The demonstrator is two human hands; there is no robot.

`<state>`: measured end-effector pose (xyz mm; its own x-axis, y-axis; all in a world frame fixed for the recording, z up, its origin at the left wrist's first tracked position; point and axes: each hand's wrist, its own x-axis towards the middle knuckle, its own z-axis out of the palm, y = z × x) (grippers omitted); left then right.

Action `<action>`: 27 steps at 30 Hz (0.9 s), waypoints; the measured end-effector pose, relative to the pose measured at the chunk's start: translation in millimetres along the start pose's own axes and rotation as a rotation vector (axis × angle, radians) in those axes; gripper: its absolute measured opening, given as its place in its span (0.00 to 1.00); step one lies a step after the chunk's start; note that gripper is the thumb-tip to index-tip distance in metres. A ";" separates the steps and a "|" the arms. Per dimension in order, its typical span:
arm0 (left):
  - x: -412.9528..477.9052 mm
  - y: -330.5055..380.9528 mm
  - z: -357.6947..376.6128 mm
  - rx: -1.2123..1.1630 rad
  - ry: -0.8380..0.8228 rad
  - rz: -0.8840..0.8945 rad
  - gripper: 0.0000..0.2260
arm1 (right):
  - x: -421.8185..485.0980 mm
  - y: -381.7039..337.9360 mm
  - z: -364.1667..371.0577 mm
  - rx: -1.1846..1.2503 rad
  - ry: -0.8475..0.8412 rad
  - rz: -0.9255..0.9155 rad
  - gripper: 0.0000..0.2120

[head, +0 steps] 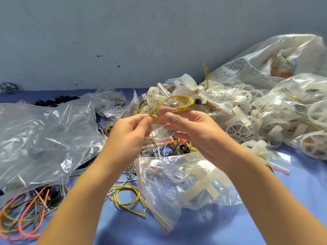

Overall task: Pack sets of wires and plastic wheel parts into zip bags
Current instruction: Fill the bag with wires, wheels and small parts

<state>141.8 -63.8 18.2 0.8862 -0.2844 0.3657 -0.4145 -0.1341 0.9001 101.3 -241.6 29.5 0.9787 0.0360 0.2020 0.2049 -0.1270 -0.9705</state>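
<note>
A yellow wire (178, 101), blurred, curls in a loop above both hands. My left hand (131, 130) pinches one end of it at the fingertips. My right hand (192, 128) is raised beside it, and the wire passes over its fingers near the thumb; the grip there is blurred. Below the hands lies a zip bag (187, 181) on the blue surface, holding a white plastic part and thin wires. More yellow wire (127, 195) lies coiled loose beside that bag. White plastic wheel parts (238, 129) are heaped at the right.
A big crumpled clear plastic bag (44, 138) covers the left side. Orange and yellow wires (24, 214) tangle at the lower left. Filled zip bags (300, 110) and a large printed sack (276, 64) pile up at the right. A grey wall stands behind.
</note>
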 end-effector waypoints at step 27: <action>-61.9 -50.8 -18.9 -0.290 -0.360 -0.559 0.12 | 11.6 26.5 -32.1 -0.617 0.040 0.038 0.13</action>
<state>111.9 -21.4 -45.7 0.8061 -0.5483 -0.2228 0.1960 -0.1078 0.9747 118.3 -276.3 10.3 0.9826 -0.0155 0.1852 0.1259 -0.6775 -0.7247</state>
